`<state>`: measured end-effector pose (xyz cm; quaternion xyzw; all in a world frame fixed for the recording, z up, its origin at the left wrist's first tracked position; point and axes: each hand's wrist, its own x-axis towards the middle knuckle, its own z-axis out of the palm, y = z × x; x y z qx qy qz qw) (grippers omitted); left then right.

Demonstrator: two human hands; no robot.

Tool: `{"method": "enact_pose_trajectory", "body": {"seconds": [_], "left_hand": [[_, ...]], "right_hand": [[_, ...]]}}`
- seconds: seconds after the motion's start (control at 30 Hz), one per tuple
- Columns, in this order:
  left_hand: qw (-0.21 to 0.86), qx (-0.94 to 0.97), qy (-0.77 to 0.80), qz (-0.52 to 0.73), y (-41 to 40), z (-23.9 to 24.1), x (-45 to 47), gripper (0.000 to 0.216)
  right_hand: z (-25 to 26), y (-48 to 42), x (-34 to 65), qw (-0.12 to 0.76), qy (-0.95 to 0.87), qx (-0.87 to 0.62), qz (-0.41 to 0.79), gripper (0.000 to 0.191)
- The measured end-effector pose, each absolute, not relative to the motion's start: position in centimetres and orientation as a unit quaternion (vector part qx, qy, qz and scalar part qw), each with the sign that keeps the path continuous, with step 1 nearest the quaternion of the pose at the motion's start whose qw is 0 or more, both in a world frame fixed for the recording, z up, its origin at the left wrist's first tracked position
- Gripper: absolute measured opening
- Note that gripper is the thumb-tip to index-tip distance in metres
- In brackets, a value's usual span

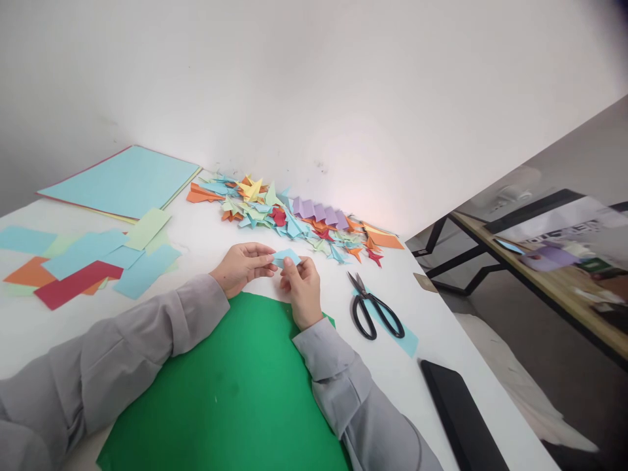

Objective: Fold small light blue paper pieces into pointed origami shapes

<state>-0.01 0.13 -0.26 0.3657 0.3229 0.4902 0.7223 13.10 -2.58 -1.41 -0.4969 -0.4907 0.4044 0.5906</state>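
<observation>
Near the green sheet's (220,386) far edge, the left hand (240,267) and right hand (305,291) pinch blue paper (283,254) that uneven pressure could crease crookedly.

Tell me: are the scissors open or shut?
Open slightly: the scissors show a gap between their blade tips, and the black handles stand apart.

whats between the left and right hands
A small light blue paper, held by the left hand and the right hand, shows there in the head view.
</observation>
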Motion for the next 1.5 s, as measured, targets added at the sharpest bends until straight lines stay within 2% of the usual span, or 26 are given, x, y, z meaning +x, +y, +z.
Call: {"method": "enact_pose_trajectory", "body": {"seconds": [0.3, 0.53, 0.93, 1.13, 1.5], "left_hand": [[0.735, 0.468, 0.329, 0.364, -0.53, -0.16, 0.32, 0.031], [0.727, 0.504, 0.328, 0.33, -0.51, -0.26, 0.23, 0.03], [0.74, 0.477, 0.344, 0.326, -0.44, -0.23, 0.16, 0.031], [0.74, 0.491, 0.334, 0.315, -0.39, -0.38, 0.14, 0.031], [0.747, 0.457, 0.352, 0.331, -0.31, -0.1, -0.04, 0.034]], "right_hand": [[-1.73, -2.85, 13.28, 0.569, -0.52, -0.499, 0.397, 0.032], [-2.15, -2.43, 13.5, 0.538, -0.535, -0.507, 0.409, 0.034], [-1.76, -2.53, 13.4, 0.557, -0.484, -0.521, 0.428, 0.046], [-1.48, -2.45, 13.44, 0.583, -0.45, -0.508, 0.446, 0.045], [-1.76, -2.21, 13.88, 0.58, -0.461, -0.498, 0.45, 0.045]]}}
